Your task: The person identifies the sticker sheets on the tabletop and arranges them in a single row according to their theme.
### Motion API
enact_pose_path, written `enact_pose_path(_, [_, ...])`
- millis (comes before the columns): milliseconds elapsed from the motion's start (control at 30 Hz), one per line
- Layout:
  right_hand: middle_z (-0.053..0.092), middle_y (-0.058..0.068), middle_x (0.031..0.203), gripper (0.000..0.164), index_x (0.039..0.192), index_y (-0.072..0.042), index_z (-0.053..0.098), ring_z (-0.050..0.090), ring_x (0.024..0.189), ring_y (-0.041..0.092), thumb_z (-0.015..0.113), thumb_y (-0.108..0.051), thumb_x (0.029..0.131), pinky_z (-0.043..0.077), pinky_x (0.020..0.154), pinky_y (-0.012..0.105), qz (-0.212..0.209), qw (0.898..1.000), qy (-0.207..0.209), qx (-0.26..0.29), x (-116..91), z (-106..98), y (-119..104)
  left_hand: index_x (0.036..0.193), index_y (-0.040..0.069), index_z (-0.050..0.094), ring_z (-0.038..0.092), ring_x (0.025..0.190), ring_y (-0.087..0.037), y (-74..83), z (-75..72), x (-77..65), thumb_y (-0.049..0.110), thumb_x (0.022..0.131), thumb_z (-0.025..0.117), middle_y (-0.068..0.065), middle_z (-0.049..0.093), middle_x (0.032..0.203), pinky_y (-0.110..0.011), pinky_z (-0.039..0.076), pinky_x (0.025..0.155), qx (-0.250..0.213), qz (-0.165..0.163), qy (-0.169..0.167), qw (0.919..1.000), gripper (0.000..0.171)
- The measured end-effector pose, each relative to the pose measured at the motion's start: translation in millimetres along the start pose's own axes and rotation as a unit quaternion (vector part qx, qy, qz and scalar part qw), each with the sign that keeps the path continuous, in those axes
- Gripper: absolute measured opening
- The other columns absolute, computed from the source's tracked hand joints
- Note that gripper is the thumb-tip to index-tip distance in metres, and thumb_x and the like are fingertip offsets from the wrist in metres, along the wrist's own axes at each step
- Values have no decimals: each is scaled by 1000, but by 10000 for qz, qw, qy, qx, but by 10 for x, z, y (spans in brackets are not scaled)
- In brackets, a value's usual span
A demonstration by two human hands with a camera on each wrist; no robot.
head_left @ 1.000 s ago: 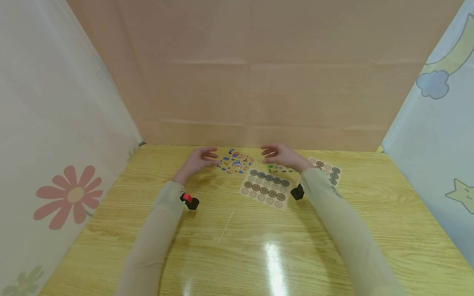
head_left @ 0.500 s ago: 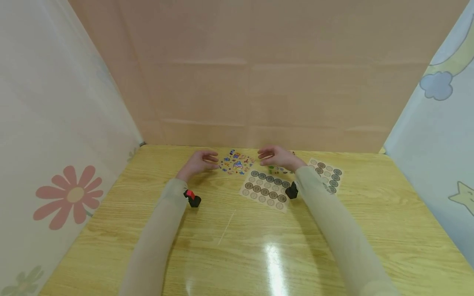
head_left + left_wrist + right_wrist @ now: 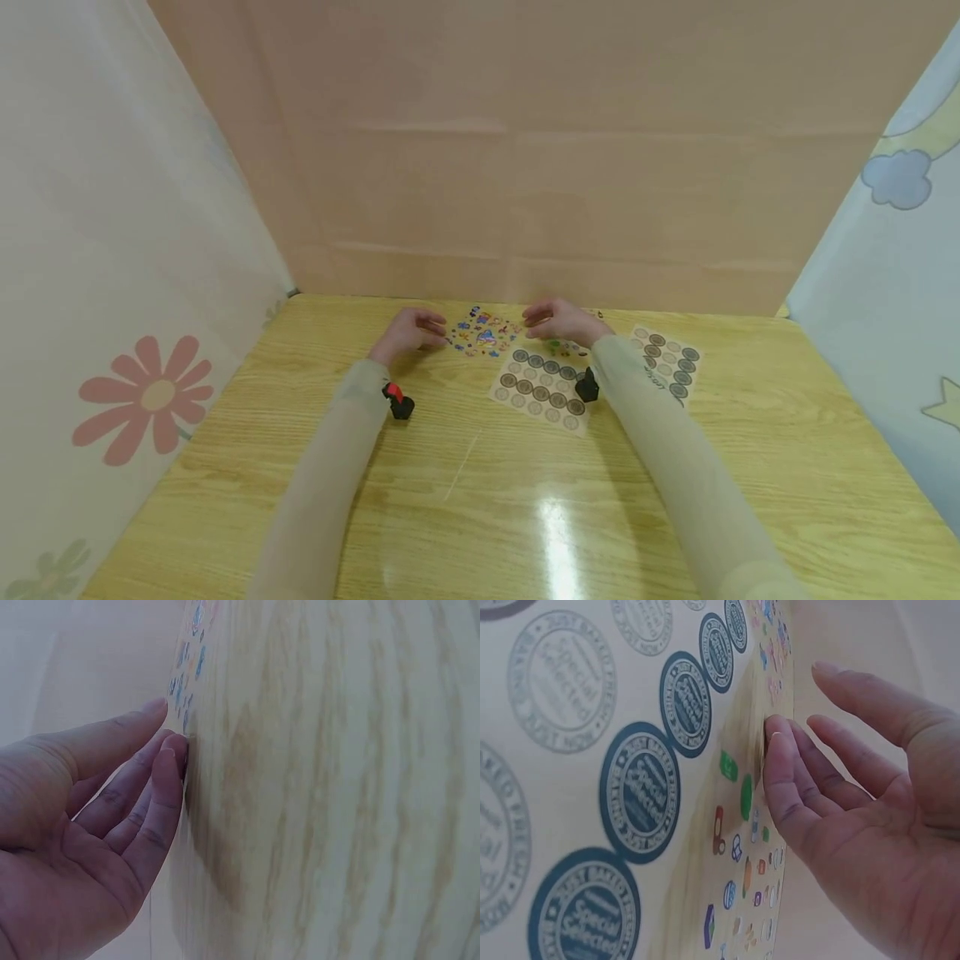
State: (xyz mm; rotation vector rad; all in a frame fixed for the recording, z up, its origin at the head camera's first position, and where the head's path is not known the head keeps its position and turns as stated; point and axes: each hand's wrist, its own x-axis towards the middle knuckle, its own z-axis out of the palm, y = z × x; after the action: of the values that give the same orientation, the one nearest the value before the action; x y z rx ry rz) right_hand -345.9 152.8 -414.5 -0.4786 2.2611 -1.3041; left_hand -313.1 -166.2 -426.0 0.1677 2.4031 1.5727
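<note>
A transparent sheet of small colourful stickers (image 3: 486,335) lies on the table between the two hands. My left hand (image 3: 411,332) is at its left edge; in the left wrist view the fingers (image 3: 166,780) bend loosely near the tabletop, with the thumb apart and nothing held. On the other side, my right hand (image 3: 558,321) reaches over a second sheet of small stickers (image 3: 746,799), partly hidden beneath it. Its fingers are gently bent with fingertips at the surface, thumb apart, holding nothing. Nearer the person lies a kraft sheet of round label stickers (image 3: 542,390), reading "Special Selected".
Another sheet of round labels (image 3: 684,367) lies to the right, partly covered by the right sleeve (image 3: 645,400). A brown paper-like backdrop (image 3: 510,183) stands behind the wooden table (image 3: 465,517). Patterned curtains flank it, with a red flower (image 3: 153,396) at left.
My right hand has moved a little to the left, toward the colourful sticker sheet. My left hand stays about where it was beside that sheet. The head view has shifted slightly.
</note>
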Motion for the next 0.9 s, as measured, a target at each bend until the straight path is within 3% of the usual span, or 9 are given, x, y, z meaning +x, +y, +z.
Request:
enact_pose_path(200, [53, 19, 130, 49, 133, 6, 48, 52, 117, 31, 66, -4, 89, 48, 96, 38, 109, 9998, 15, 181, 61, 13, 22, 125, -5, 58, 65, 97, -26, -33, 25, 50, -3, 81, 74, -21, 64, 115, -32, 56, 81, -143, -55, 134, 9998, 47])
enact_pose_path(467, [55, 20, 127, 47, 130, 7, 51, 53, 115, 30, 68, -3, 88, 48, 95, 36, 198, 9996, 184, -119, 133, 57, 29, 118, -1, 64, 63, 96, -23, -109, 42, 133, 2, 76, 80, -15, 67, 107, -27, 54, 80, 343, 114, 311, 9989, 45])
enact_pose_path(700, [58, 18, 121, 41, 125, 5, 56, 54, 108, 27, 69, -3, 87, 48, 91, 35, 350, 9978, 396, -397, 171, 77, 14, 113, 1, 68, 61, 89, -20, -84, 58, 141, 3, 75, 81, -12, 67, 100, -24, 54, 68, 369, -87, 404, 9985, 40])
enact_pose_path(900, [59, 17, 119, 38, 122, 4, 58, 54, 105, 26, 69, -3, 87, 47, 89, 34, 368, 9970, 435, -520, 187, 75, 11, 112, 0, 68, 61, 87, -19, -50, 75, 123, 3, 75, 81, -12, 66, 100, -24, 54, 68, 264, -269, 467, 9982, 39])
